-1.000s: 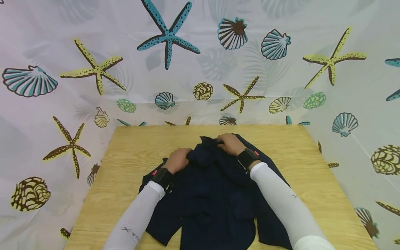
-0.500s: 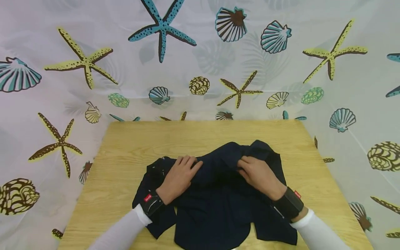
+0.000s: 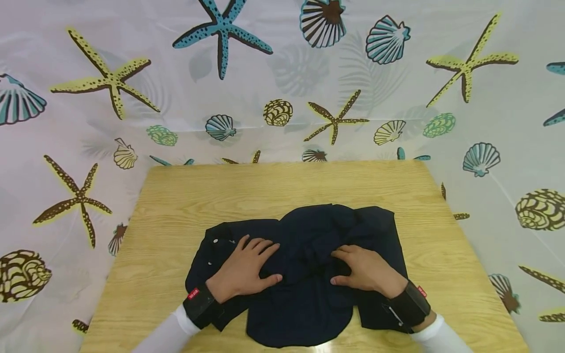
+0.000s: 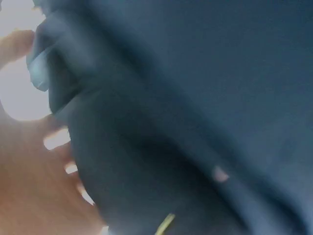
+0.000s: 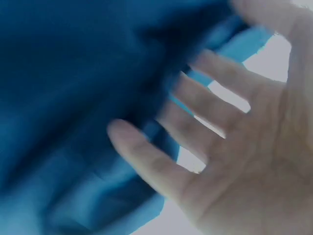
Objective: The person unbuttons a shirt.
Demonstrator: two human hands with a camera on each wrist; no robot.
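Note:
A dark navy long-sleeved shirt (image 3: 300, 314) lies on the table, its upper part bunched in loose folds. Small pale buttons (image 3: 215, 240) show on its left side. My left hand (image 3: 247, 267) rests over the left part of the shirt, fingers spread. Over the right part is my right hand (image 3: 368, 269), its fingers loosely bent and the thumb apart. In the right wrist view the fingers (image 5: 205, 112) are apart and the palm faces the cloth, with nothing gripped. The left wrist view is blurred; dark cloth (image 4: 122, 137) fills most of it.
The wooden table (image 3: 212, 191) shows bare grain behind and at both sides of the shirt. A white curtain (image 3: 247, 98) printed with starfish and shells surrounds it at the back and sides. Each wrist wears a black band (image 3: 408, 304).
Both hands let go of the shirt's upper edge, which they were gripping farther back, and came nearer. The upper part of the shirt now lies folded toward me, lower and flatter.

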